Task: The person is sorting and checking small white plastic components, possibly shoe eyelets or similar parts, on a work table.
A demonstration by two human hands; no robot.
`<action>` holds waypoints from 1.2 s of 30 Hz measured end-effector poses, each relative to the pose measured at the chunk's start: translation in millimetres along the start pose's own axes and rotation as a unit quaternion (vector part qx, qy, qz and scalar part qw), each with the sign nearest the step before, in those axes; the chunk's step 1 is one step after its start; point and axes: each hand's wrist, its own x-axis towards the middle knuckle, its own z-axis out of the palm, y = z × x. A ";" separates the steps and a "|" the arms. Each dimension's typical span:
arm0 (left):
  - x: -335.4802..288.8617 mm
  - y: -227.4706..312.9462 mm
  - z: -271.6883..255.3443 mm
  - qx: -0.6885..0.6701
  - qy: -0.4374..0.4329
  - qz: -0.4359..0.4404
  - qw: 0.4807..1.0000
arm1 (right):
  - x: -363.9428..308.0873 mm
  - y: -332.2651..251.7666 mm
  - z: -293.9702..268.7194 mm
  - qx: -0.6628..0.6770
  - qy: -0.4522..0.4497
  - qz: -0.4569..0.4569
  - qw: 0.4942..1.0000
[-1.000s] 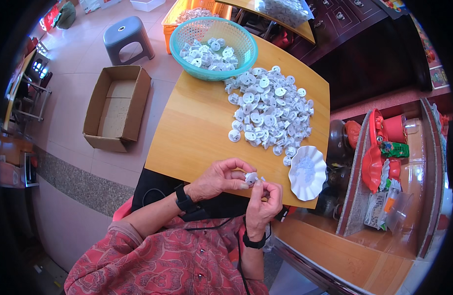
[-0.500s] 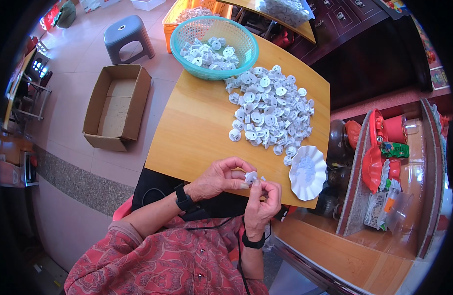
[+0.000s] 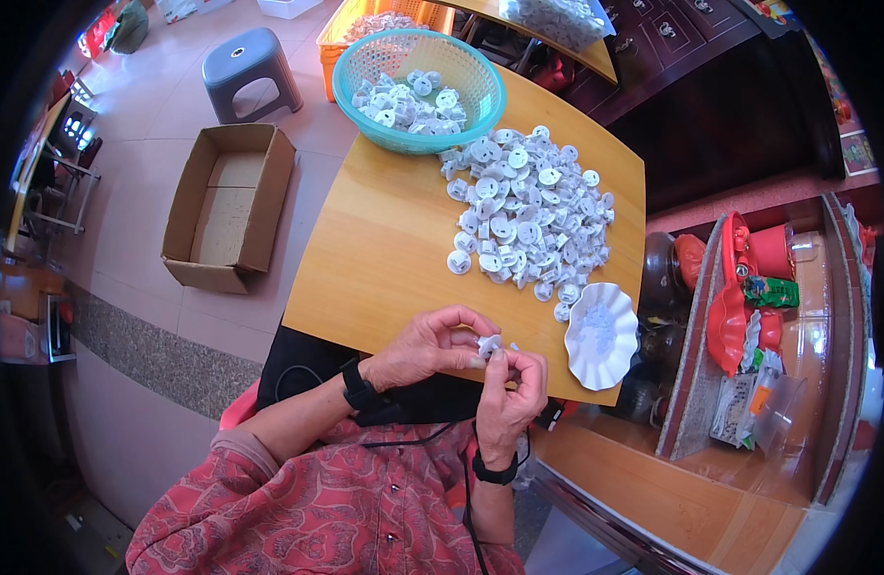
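Near the table's front edge, my left hand (image 3: 428, 349) pinches a small white round plastic part (image 3: 489, 343) between thumb and fingers. My right hand (image 3: 509, 407) is closed beside it, its thumb tip touching the part. A tiny pale piece (image 3: 514, 346) pokes out at the right fingertips; its exact shape is too small to tell. Beyond my hands lies a large heap of similar white round parts (image 3: 528, 216). Right of my hands, a white scalloped dish (image 3: 610, 372) contains many tiny pale bluish pieces (image 3: 598, 326).
A turquoise mesh basket (image 3: 356, 125) with more white parts stands on the table's (image 3: 365, 259) far left corner. Left on the floor are an open cardboard box (image 3: 269, 206) and a grey stool (image 3: 241, 62). An orange crate (image 3: 332, 57) is behind the basket; shelves (image 3: 696, 355) stand right.
Both hands stay in nearly the same place. The white part has tilted slightly between the fingers.
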 end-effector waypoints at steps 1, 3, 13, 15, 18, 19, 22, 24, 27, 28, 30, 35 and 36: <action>0.3 0.1 -0.4 0.012 -0.005 0.007 1.000 | 0.3 0.2 0.1 0.002 0.001 -0.002 1.000; 0.8 0.9 -0.1 0.024 -0.010 0.011 1.000 | 0.4 0.0 -0.1 0.001 0.001 -0.001 1.000; -0.8 3.4 0.1 0.076 -0.022 0.020 0.997 | -1.0 -0.9 -0.2 0.014 -0.014 -0.004 1.000; -1.2 3.2 -1.2 0.081 -0.022 0.017 0.996 | 0.0 0.5 -1.0 0.014 -0.025 0.003 1.000; -1.7 2.9 -5.1 0.089 -0.026 0.018 0.996 | 0.6 5.5 -3.0 0.026 -0.050 0.024 0.998; -1.8 2.8 -6.0 0.092 -0.030 0.021 0.995 | 0.4 6.7 -3.6 0.038 -0.063 0.039 0.997; -3.1 5.2 -4.5 0.093 -0.022 0.016 0.995 | 0.0 6.8 -4.7 0.084 -0.079 0.064 0.991; -3.5 7.9 -1.8 0.095 -0.014 0.015 0.995 | -1.1 10.4 -3.9 0.106 -0.075 0.079 0.988; -3.0 9.0 -0.7 0.106 -0.008 0.022 0.994 | -4.2 15.0 -5.8 0.130 -0.072 0.113 0.982; -3.1 9.1 -1.0 0.114 -0.009 0.030 0.993 | -4.8 15.7 -6.4 0.133 -0.073 0.133 0.980; -3.6 8.6 -1.3 0.113 -0.007 0.030 0.993 | -3.9 15.4 -6.2 0.124 -0.078 0.127 0.981; -3.2 8.3 -0.1 0.111 -0.005 0.034 0.993 | -1.9 10.9 -4.4 0.073 -0.087 0.075 0.991; -3.0 6.8 -1.4 0.130 -0.007 0.039 0.991 | -1.0 8.4 -3.6 0.072 -0.091 0.064 0.991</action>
